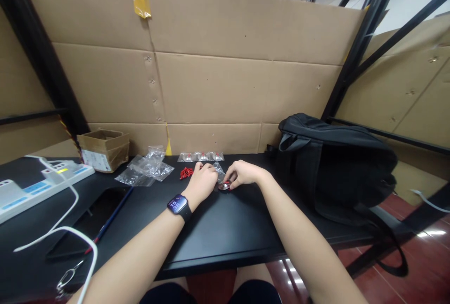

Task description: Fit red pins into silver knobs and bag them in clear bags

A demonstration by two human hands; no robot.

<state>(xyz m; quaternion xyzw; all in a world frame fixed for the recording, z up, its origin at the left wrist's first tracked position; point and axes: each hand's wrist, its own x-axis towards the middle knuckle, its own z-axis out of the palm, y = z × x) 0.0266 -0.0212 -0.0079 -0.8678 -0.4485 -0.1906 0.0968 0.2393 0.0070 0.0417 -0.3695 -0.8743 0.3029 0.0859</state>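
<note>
My right hand [242, 173] pinches a small round metal piece [224, 186] with red on it, low over the black table [225, 233]. Close by on the left, my left hand [204, 180] has its fingers curled; whatever they hold, if anything, is hidden. A small clear plastic bag [219, 169] shows between the two hands. Beside my left hand lies a bunch of red cords [186, 173]. Behind the hands is a row of clear packets [203, 156], each with a round silvery piece and a bit of red inside.
Crumpled clear bags [149, 168] and an open cardboard box [104, 150] are at the back left. A white power strip [45, 187], a phone [94, 215], a pen [110, 222] and a white cable [79, 233] lie left. A black backpack [337, 168] stands right. Cardboard walls [211, 84] the back.
</note>
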